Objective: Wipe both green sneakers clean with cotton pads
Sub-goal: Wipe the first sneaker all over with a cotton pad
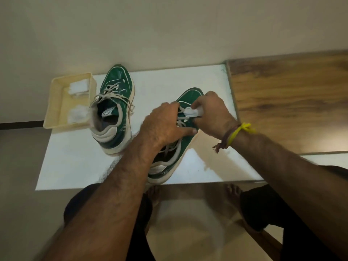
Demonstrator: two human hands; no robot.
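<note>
A white bench [188,80] stands against a cream wall, wood panel [282,95] beyond. Right hand [212,112] fingers pinch a cotton pad [190,111] on the near sneaker [190,95]; left hand [165,125] fingers grip its laces.

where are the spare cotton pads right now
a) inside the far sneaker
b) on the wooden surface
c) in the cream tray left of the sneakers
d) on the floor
c: two white cotton pads lie in the cream tray, just left of the far sneaker.
</note>
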